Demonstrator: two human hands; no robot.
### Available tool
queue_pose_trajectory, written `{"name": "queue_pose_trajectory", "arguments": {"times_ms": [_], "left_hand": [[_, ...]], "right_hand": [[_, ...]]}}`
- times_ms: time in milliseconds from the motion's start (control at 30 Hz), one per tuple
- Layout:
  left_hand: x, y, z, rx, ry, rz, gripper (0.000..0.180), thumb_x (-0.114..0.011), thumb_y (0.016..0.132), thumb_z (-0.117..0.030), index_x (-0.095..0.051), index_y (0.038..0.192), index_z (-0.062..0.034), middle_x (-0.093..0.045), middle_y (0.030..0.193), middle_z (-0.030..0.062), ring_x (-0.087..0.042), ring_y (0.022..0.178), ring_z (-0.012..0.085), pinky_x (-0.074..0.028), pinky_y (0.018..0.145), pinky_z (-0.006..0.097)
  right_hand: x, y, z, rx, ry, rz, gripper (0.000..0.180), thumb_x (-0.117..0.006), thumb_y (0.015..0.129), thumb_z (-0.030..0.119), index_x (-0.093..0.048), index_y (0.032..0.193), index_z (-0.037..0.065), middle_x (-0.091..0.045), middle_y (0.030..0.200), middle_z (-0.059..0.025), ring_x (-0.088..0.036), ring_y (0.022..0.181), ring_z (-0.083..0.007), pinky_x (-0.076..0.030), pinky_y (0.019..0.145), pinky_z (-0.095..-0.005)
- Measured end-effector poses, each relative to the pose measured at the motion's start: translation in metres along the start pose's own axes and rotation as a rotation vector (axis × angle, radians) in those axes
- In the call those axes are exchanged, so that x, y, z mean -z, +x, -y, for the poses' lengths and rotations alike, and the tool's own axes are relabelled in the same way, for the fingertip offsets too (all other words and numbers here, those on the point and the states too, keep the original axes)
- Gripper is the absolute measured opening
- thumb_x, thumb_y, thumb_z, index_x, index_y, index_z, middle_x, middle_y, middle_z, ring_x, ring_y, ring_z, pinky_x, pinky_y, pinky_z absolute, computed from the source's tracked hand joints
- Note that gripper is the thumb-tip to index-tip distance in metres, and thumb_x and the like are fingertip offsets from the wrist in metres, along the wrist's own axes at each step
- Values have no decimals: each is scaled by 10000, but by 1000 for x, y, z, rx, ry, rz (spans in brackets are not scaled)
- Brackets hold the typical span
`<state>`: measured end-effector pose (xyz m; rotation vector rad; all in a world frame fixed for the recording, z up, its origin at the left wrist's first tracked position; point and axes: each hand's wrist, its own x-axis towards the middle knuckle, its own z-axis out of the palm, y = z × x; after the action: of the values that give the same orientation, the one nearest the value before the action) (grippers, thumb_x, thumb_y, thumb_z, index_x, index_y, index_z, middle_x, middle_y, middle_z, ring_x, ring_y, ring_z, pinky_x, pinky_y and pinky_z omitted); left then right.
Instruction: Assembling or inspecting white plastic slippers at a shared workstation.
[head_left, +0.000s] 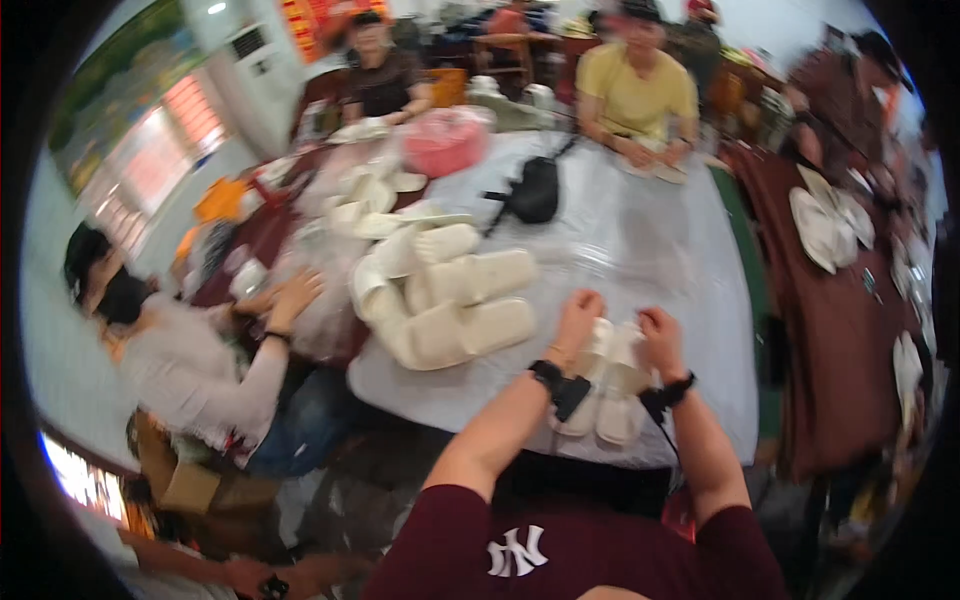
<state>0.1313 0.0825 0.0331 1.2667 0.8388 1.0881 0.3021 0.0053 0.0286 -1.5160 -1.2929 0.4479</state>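
A pair of cream slippers lies side by side on the pale-covered table in front of me, the left slipper close against the right slipper. My left hand is at the far left end of the pair, fingers curled in. On the other side, my right hand is beside the right slipper, its fingers also bent closed. Blur hides whether either hand grips a slipper or something small. Dark bands circle both my wrists. Left of my hands lies a heap of cream slippers, several overlapping.
A black bag and a pink bundle lie farther back. A person sits at the left; another in yellow handles slippers across the table. At right, a brown-covered table bears white pieces.
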Motion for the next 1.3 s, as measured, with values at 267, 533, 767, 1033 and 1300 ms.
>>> {"name": "queue_pose_trajectory", "arguments": {"times_ms": [267, 533, 767, 1033, 1300], "left_hand": [[-23, -14, 3, 53, 118, 55, 169, -648, 863, -157, -658, 940, -7, -627, 761, -9, -541, 668, 67, -449, 615, 223], [-20, -23, 0, 45, 268, 127, 187, -669, 844, -177, -686, 920, -7, -643, 748, 6, -534, 646, 66, -433, 571, 237], [-20, -22, 2, 84, 101, 85, 171, -657, 876, -207, -682, 918, -44, -598, 736, -57, -462, 587, 14, -364, 507, 188], [-20, -24, -2, 97, 97, 86, 164, -657, 875, -208, -678, 912, -50, -609, 749, -57, -469, 585, 13, -369, 508, 182], [-20, -24, -1, 104, 52, 85, 137, -662, 868, -175, -679, 919, -49, -625, 766, -39, -501, 607, 20, -392, 524, 190]], "right_hand": [[2, -21, 11, -60, 100, -82, 139, -630, 819, 108, -665, 918, 17, -667, 804, -128, -630, 685, -217, -499, 650, -307], [0, -28, 11, 25, 65, -105, 124, -641, 826, 91, -674, 908, 5, -663, 794, -92, -586, 652, -140, -480, 621, -270], [-4, -29, 14, 45, 10, -89, 117, -643, 777, 113, -684, 859, 41, -665, 808, -123, -633, 723, -271, -503, 661, -341], [-3, -28, 18, 154, -109, -93, 83, -635, 761, 126, -677, 795, 63, -640, 746, -109, -600, 732, -289, -477, 655, -380], [-4, -26, 15, 202, -143, -104, 73, -640, 757, 123, -677, 789, 69, -640, 743, -107, -598, 738, -298, -478, 667, -390]]}}
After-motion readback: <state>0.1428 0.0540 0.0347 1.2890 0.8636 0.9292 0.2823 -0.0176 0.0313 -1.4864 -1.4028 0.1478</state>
